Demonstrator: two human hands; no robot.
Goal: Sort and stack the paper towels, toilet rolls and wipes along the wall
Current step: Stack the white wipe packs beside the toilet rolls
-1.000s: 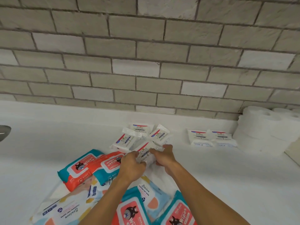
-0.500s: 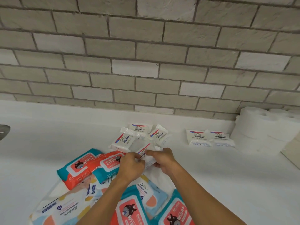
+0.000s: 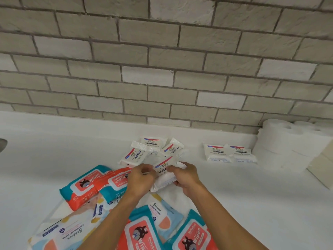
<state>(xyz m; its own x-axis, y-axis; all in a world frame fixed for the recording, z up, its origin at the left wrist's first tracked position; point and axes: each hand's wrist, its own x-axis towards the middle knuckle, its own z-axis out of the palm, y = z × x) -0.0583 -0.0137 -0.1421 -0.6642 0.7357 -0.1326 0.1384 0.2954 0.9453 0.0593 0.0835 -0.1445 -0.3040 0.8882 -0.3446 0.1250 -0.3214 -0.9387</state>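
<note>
We see only the person's arms from the head camera: the left forearm and right forearm are bare as far as the frame's lower edge shows them, and the left hand and right hand are likewise uncovered, knuckles showing

Our left hand and right hand cover much of the small wipes pack that they hold between them. The view's edge cuts off the toilet rolls at the bench's right end, the big wipes packs nearest us, and a grey thing we cannot identify.
</note>
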